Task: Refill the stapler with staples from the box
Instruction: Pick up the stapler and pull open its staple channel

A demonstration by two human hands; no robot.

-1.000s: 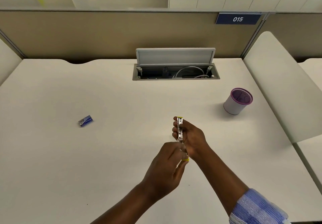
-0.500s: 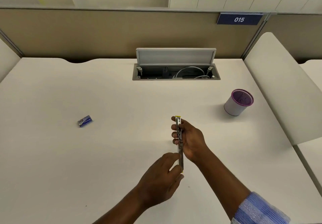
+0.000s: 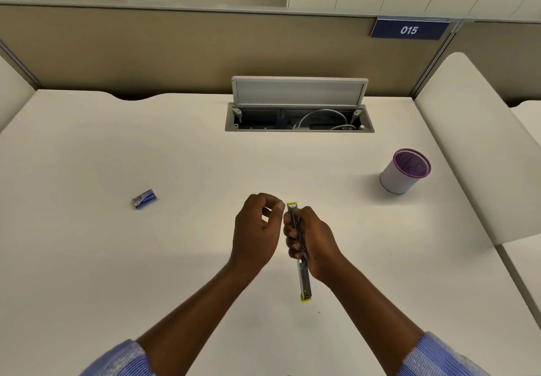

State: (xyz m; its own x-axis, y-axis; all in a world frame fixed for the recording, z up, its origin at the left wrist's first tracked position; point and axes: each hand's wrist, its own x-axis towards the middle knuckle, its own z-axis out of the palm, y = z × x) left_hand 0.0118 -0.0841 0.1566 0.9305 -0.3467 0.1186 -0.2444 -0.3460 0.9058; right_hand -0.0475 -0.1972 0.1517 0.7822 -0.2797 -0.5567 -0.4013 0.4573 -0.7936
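Right hand (image 3: 314,239) clasps the opened stapler (image 3: 299,251) at mid-length; left hand (image 3: 257,230), fingers curled, pinches something too small to identify beside its far end.

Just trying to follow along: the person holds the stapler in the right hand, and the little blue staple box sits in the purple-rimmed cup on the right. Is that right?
Not quite. The head view shows the blue staple box lying on the bare table to the left, well apart from the purple-rimmed cup. The rest holds: the right hand grips the stapler.
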